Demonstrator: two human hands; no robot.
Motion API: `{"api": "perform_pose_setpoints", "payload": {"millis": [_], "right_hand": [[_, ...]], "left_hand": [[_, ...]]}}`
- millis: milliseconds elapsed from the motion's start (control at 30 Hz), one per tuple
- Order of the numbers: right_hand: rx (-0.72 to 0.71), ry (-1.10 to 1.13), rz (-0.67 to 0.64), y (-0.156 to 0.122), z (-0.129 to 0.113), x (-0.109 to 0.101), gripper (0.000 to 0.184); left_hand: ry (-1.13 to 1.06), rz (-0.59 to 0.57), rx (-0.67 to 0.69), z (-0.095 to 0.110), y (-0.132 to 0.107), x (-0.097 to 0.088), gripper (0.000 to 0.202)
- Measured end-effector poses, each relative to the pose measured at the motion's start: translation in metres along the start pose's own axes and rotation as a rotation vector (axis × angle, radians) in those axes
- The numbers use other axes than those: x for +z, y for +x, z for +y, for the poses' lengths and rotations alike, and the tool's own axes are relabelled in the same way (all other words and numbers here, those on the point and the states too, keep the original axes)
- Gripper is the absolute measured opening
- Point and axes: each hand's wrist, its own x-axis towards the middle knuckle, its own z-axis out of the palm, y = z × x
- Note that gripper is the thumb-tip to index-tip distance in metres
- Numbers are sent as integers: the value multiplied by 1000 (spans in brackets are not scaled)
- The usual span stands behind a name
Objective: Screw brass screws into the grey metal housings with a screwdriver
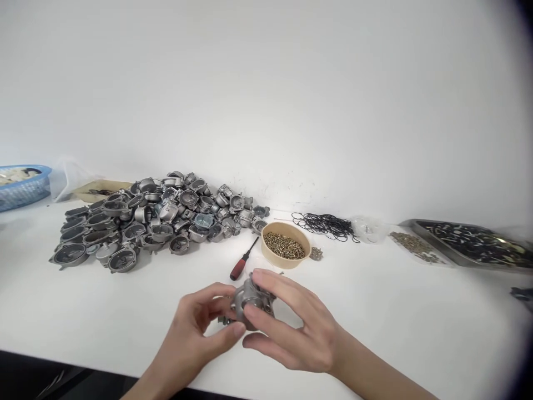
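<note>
A grey cast-metal carburetor part (252, 300) is held between my two hands, just above the front of the white table. My left hand (200, 325) grips its left side, the thumb low and the fingers behind it. From the right, my right hand (297, 322) closes its thumb and fingers on the top and front of the same part. My fingers cover much of it. Just beyond the part lies a screwdriver (240, 266) with a red and black handle. Behind my right hand stands a round tan bowl (266, 250) full of small brass-coloured screws.
A large heap of similar grey metal parts (166, 211) covers the table's left rear. Black rubber rings (327, 225) lie behind the bowl. Toward the right are a clear plastic bag (370, 229), small brass pieces (416, 248) and a metal tray (449, 250). A blue basket (29, 191) stands far left.
</note>
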Motion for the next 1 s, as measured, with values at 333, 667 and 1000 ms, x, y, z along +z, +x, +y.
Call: {"api": "perform_pose_setpoints", "payload": {"millis": [333, 667, 1000], "right_hand": [[211, 179, -84, 15, 11, 12, 65], [264, 429, -308, 18, 20, 41, 70], [213, 185, -428, 8, 18, 41, 63]], "left_hand": [[565, 162, 271, -23, -6, -17, 56], [337, -37, 44, -34, 10, -29, 58], [287, -64, -1, -40, 8, -31, 81]]}}
